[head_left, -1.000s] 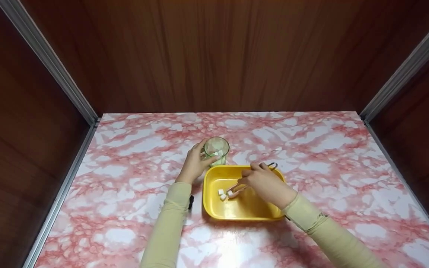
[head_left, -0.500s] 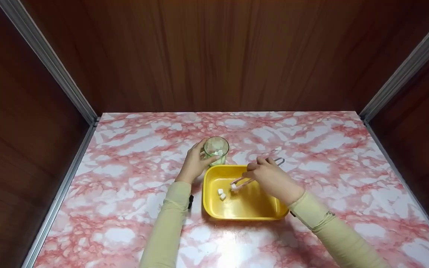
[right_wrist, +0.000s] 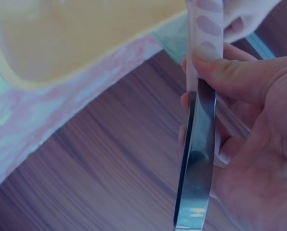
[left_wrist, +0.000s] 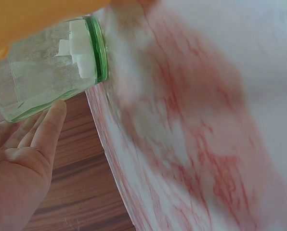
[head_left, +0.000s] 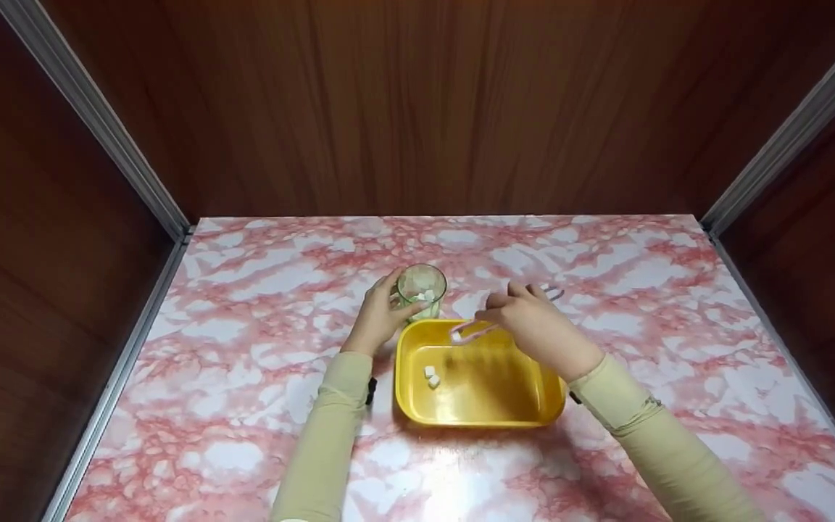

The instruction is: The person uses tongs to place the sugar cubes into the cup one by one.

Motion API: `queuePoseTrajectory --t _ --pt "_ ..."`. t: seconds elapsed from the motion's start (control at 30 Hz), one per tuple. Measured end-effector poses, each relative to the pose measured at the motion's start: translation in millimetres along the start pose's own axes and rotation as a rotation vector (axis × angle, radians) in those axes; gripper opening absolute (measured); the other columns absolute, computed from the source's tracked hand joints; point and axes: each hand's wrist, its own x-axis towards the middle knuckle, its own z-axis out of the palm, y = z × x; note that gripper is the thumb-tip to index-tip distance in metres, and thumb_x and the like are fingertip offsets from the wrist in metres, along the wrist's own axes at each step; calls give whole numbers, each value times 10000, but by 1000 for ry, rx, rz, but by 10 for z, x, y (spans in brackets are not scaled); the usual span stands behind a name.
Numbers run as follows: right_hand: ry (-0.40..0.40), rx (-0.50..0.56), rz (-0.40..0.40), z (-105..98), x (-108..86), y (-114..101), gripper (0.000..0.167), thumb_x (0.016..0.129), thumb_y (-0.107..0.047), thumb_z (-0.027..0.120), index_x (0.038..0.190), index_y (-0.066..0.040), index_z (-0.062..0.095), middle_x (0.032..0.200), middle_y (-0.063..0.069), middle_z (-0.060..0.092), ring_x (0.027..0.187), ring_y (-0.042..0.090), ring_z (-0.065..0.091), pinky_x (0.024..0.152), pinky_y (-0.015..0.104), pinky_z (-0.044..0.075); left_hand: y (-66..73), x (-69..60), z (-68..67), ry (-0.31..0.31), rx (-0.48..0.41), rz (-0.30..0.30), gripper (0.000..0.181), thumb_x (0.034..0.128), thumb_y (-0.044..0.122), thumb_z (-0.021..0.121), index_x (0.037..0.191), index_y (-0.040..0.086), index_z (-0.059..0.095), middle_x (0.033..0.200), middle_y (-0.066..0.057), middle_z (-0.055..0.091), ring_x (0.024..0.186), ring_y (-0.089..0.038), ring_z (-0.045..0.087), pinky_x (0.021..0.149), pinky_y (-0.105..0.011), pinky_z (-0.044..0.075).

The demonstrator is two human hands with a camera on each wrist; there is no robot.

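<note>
My left hand [head_left: 376,317] holds a greenish clear glass [left_wrist: 42,62] upright on the table, fingers on its far side and thumb on the near side. Several white cubes [left_wrist: 81,50] lie at the bottom of the glass. In my right hand [head_left: 539,330] is a pair of metal tongs [right_wrist: 199,144] with pink ends, pinched between thumb and fingers. A white cube [head_left: 457,336] sits between the tong tips, raised over the back left of a yellow tray [head_left: 479,417]. Two white cubes [head_left: 432,377] lie close together on the tray's floor, left of its middle.
The tray stands just in front of the glass on a red-and-white marbled table [head_left: 280,290]. Brown wood-grain panels [head_left: 417,109] enclose the table at the back and both sides, with metal strips [head_left: 106,123] at the corners.
The tongs have picked up one cube from beside the other two and lifted it toward the tray's back edge. My right hand has moved back and slightly right. The left hand stays on the glass.
</note>
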Motion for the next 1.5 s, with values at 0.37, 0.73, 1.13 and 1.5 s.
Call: queuePoseTrajectory --t 0.37,0.73,1.13,1.5 --pt "-5 5 44 -190 137 74 492 788 203 623 1092 -164 741 959 -7 627 839 258 450 728 419 359 -7 1 4 4 -28 12 802 840 247 758 1488 57 324 1439 -185 385 1286 -309 432 1033 -357 432" --pt "4 -9 54 -229 215 100 444 817 176 619 1097 -147 740 945 -1 611 815 254 437 661 368 345 4 -3 17 5 -20 6 800 837 252 761 1483 53 334 1441 -188 390 1282 -277 440 1029 -334 434" --pt "-20 1 123 -209 423 109 474 839 165 602 1138 -181 727 1021 23 640 898 288 484 795 455 442 -1 0 1 9 -8 10 812 831 295 761 1484 66 336 1431 -188 402 1265 -263 458 1026 -315 435" --pt "-26 -20 145 -113 547 145 455 829 143 629 1135 -179 728 1029 40 644 930 302 492 781 469 454 4 4 -8 6 -1 19 802 825 328 756 1479 89 357 1429 -176 406 1270 -278 451 1015 -299 442"
